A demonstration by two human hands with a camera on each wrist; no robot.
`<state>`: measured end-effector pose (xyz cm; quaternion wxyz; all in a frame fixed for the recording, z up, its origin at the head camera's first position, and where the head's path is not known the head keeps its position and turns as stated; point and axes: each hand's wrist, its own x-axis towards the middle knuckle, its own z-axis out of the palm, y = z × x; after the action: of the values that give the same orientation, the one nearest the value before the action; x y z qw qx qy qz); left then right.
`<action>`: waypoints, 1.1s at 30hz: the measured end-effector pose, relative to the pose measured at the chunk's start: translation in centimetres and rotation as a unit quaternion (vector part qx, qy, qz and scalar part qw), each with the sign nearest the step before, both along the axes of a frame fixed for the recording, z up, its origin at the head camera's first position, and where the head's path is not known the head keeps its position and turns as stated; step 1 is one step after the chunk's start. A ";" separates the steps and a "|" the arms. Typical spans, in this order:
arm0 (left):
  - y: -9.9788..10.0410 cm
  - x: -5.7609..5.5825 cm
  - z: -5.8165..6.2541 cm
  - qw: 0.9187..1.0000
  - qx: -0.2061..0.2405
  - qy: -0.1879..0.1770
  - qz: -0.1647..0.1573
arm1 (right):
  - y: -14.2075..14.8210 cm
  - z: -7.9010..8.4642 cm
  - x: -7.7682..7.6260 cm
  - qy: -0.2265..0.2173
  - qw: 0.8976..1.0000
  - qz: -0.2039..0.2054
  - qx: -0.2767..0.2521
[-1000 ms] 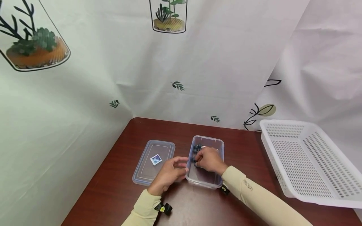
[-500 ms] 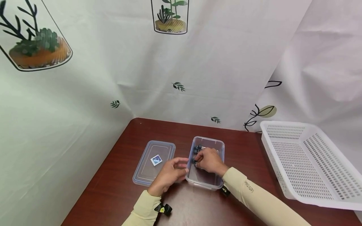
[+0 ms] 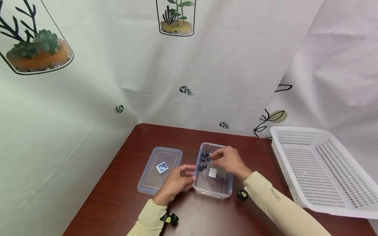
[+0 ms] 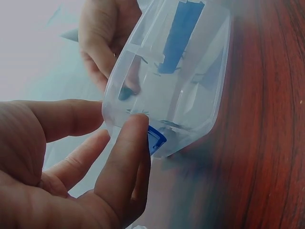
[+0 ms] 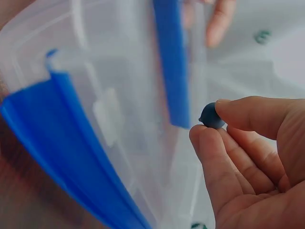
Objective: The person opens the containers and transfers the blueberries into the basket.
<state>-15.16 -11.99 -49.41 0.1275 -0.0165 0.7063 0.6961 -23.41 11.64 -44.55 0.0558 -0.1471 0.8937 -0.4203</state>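
My right hand (image 3: pixel 228 159) is raised over the clear plastic container (image 3: pixel 217 191), pinching one blueberry (image 5: pixel 211 116) between thumb and fingertips in the right wrist view. Several more blueberries (image 3: pixel 203 166) lie along the container's left side on its floor. My left hand (image 3: pixel 176 180) rests its extended fingertips against the outside of the container's left wall. Seen from the left wrist, those fingers (image 4: pixel 125 155) touch the container's corner beside a blue clip (image 4: pixel 156 140). A white square (image 3: pixel 212 172) shows on the container's floor.
Left of the container lies its flat clear lid (image 3: pixel 159 183) with a blue and white label (image 3: pixel 162 167). A large white perforated basket (image 3: pixel 313 173) stands at the right of the brown table (image 3: pixel 118 203). White patterned sheeting (image 3: pixel 147 65) borders the back and left.
My right hand has lifted from low among the blueberries and shifted up and right, uncovering the white square and several berries. The left hand keeps its place at the container.
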 end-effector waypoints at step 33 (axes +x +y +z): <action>0.1 -0.2 -0.1 1.000 -0.010 0.004 0.000 | 25.3 5.0 0.4 -0.003 0.985 -0.170 -0.023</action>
<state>-15.33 -11.92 -49.49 0.1250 -0.0151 0.7135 0.6892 -23.03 36.94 -39.59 -0.0176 0.0071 0.8954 -0.4449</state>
